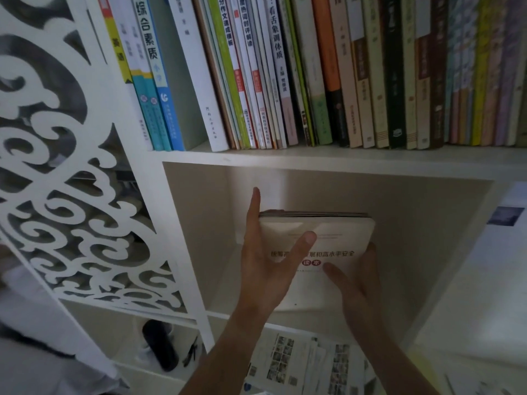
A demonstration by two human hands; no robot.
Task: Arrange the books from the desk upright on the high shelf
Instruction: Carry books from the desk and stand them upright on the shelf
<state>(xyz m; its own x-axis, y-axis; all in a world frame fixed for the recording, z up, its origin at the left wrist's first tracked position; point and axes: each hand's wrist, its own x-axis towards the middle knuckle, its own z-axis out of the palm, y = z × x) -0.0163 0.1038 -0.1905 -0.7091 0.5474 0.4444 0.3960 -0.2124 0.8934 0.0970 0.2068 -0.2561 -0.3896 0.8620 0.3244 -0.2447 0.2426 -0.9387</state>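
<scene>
Head view: two hands (310, 269) grip one stack of books (336, 235).

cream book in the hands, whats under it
More books: dark page edges show beneath the cream-covered book at its far end. Both hands cover the stack's sides, so their number is hidden.

Both hands, left hand (263, 269) and right hand (360, 280), grip a stack of books (328, 240) (cream cover up) below the full shelf (313, 159).

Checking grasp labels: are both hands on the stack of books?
Yes: the left hand grips the left edge of the stack of books, thumb across the cover, and the right hand holds its right side.
</scene>
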